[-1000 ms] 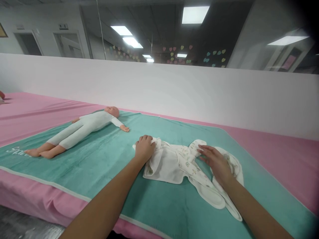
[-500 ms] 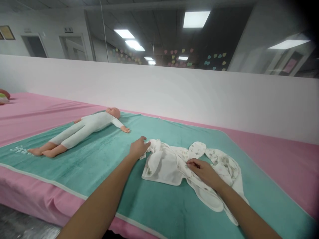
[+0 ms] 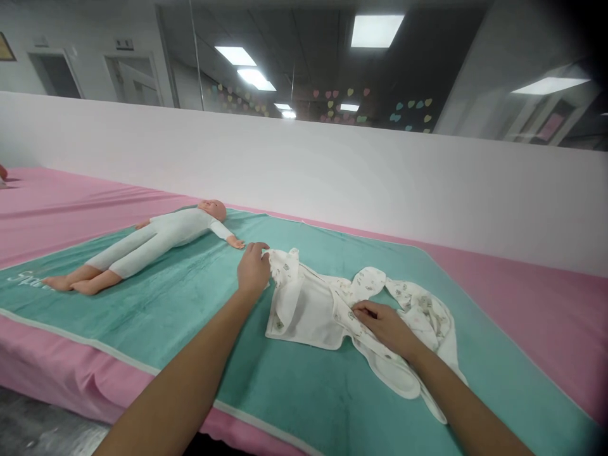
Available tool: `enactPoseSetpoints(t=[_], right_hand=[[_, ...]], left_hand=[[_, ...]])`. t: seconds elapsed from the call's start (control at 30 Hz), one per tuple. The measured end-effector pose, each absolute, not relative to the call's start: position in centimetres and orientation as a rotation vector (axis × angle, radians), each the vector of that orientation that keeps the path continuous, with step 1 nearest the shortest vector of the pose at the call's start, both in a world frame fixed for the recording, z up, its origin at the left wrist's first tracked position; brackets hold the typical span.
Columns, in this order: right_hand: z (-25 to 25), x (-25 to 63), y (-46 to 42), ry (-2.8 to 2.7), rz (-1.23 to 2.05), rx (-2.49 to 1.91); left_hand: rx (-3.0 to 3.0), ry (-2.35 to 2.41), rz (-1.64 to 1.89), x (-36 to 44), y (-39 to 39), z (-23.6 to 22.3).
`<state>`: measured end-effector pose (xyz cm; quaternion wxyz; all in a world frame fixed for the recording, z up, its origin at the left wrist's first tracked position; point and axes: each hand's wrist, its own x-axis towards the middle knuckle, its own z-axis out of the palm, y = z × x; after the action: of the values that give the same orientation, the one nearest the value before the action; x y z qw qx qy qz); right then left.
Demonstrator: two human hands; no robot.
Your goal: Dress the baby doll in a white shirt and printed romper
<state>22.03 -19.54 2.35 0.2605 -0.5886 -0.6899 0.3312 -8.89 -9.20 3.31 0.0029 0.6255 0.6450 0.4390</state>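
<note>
The soft, light cotton baby sleepsuit (image 3: 308, 310) lies spread on the teal towel (image 3: 294, 392), best taken at its edges; the right hand (image 3: 387, 327) rests open on it, the left hand (image 3: 253, 269) half-closed at its upper edge, hold unclear

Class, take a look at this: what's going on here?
A person is working with both bare hands on a white printed baby garment spread out on a teal towel. The left hand is at the garment's upper edge, and the right hand lies on the cloth lower down. A baby doll in a white suit lies on its back nearby, untouched by either hand. The towel sits on a pink cover.
</note>
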Motion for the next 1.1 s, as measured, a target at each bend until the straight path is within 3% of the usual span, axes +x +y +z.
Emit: enactPoseSetpoints(t=[0.4,0.6,0.8,1.1], right_hand=[[2.5,21.8,-19.6,-1.887,0.859,-1.600],[1.9,22.3,-18.6,-1.795,0.524,-1.554],[2.2,21.3,-15.3,-1.896,0.401,-1.575],[3.3,18.8,-8.5,-2.263,0.715,-1.583]], left_hand=[[2.103,1.705,1.580,-7.9,-9.8,2.8],[2.118,1.739,1.473,-7.5,-8.8,1.1],[2.034,1.769,1.491,-7.4,-7.8,0.4],[1.740,1.728,1.564,-8.3,-6.6,0.2]])
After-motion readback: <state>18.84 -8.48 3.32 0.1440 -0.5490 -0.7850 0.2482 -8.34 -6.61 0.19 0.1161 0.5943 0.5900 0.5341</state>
